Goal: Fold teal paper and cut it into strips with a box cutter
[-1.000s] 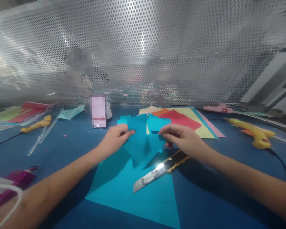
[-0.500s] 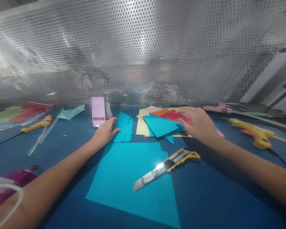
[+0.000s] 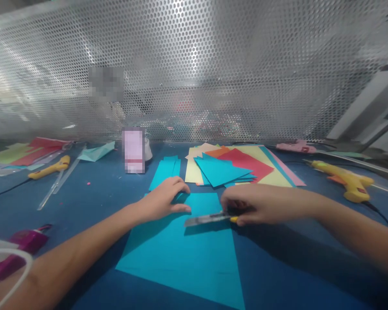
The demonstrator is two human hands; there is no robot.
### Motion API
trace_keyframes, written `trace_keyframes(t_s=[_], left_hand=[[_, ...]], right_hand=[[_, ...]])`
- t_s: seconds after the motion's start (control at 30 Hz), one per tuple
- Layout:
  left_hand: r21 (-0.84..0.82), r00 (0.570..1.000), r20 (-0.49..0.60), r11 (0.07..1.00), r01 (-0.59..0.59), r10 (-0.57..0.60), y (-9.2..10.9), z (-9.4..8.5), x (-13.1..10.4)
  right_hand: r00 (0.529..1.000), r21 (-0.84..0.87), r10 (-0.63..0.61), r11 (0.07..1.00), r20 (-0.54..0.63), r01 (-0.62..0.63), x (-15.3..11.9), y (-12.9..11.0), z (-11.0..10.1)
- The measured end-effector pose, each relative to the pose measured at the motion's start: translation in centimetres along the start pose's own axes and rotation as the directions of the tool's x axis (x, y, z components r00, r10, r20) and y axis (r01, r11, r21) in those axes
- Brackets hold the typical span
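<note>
A large blue paper sheet (image 3: 184, 254) lies flat on the dark blue table. My right hand (image 3: 245, 204) is closed round the yellow handle of a box cutter (image 3: 205, 219), whose long blade points left above the sheet. Over the sheet's upper left part is my left hand (image 3: 166, 198), fingers apart and nothing in them; whether it touches the paper is unclear. Just behind it lie narrow blue paper strips (image 3: 164, 170). Blue paper triangles (image 3: 221, 168) rest on a pile of coloured sheets (image 3: 257, 163) further right.
A phone (image 3: 134, 150) stands before the perforated metal screen (image 3: 194, 77). Yellow glue guns lie at left (image 3: 50, 168) and right (image 3: 342, 176), a purple one (image 3: 27, 243) at lower left. Clear sticks (image 3: 60, 183), folded pale paper (image 3: 97, 151) and a pink tool (image 3: 295, 147) lie about.
My right hand has left the coloured pile and taken hold of the box cutter, raising it and turning its blade. My left hand has moved from the strips towards the sheet.
</note>
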State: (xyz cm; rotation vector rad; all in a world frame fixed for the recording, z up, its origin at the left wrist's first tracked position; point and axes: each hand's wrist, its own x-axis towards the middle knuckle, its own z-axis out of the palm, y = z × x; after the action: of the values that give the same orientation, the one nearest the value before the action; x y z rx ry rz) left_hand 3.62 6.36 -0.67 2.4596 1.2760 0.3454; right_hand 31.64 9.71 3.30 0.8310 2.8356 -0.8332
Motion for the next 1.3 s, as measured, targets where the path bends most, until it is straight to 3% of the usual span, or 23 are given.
trace_keyframes(t_s=[0.07,0.23,0.4,0.5,0.57,0.7,0.9,1.07,1.3], left_hand=[[-0.012,1.000,0.005,1.000,0.017,-0.017,0.0,0.0,-0.1],[-0.061,0.997,0.035,0.995,0.076,-0.074,0.1,-0.2,0.0],[-0.076,0.995,0.055,0.993,0.092,-0.087,0.3,-0.1,-0.1],[-0.094,0.995,0.048,0.991,0.094,-0.090,0.2,0.1,-0.2],[-0.105,0.995,0.039,0.990,0.099,-0.095,0.2,0.1,-0.3],[-0.092,0.993,0.012,0.989,0.115,-0.114,0.5,0.1,-0.4],[-0.098,0.997,-0.026,0.993,0.064,-0.067,0.3,0.7,-0.4],[-0.068,0.996,-0.043,0.995,0.072,-0.075,0.3,1.3,-0.3],[-0.041,0.993,-0.030,0.993,0.111,-0.113,0.9,1.3,-0.2]], right_hand=[[0.999,0.014,0.055,0.998,-0.003,-0.055,-0.4,1.2,-0.8],[0.954,-0.173,0.267,0.942,-0.138,-0.289,-1.5,2.7,-2.2],[0.921,-0.249,0.346,0.890,-0.177,-0.382,-1.7,3.0,-2.0],[0.922,-0.282,0.272,0.894,-0.276,-0.348,-0.7,2.4,-1.0],[0.922,-0.271,0.151,0.928,-0.357,-0.257,0.2,1.6,0.1],[0.946,-0.299,0.025,0.946,-0.323,-0.127,1.9,0.0,2.7],[0.912,-0.220,0.065,0.961,-0.406,-0.167,2.9,0.1,4.6],[0.916,-0.087,0.159,0.975,-0.368,-0.204,3.1,0.0,4.5],[0.905,-0.225,0.107,0.950,-0.412,-0.215,2.9,-0.4,4.7]])
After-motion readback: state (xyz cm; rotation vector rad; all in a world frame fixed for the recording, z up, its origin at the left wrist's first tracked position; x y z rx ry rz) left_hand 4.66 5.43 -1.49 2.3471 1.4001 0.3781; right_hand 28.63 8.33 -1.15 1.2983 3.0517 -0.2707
